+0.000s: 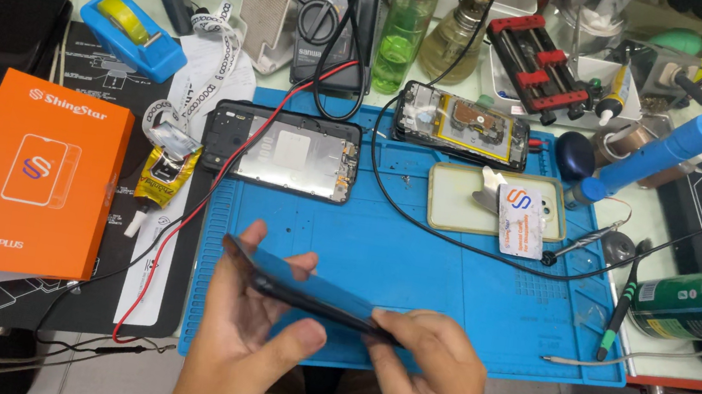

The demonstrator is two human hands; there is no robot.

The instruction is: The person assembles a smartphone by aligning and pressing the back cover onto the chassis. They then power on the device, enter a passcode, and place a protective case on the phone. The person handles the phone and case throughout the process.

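While both hands grip a thin dark phone screen panel (310,290) above the near edge of the blue work mat (450,275), the repair looks to be partway through. The left hand (244,338) cradles the panel from below, its fingers curled up around the far edge and the thumb pressed on the near side. The right hand (427,372) is closed on the panel's right end. The panel is tilted, clear of the mat.

Judging by what lies on the mat, the phone is already taken apart. A dark frame (284,153) with a grey inner plate lies at the mat's far left corner, and an opened phone body (463,126) showing its yellow battery and boards lies at the far edge, right of that frame. A pale back cover (460,205) rests just nearer than the phone body. An orange box (30,170) sits left of the mat on the bench. Nothing appears rejoined yet, so fitting the panel and closing the phone seem to remain.
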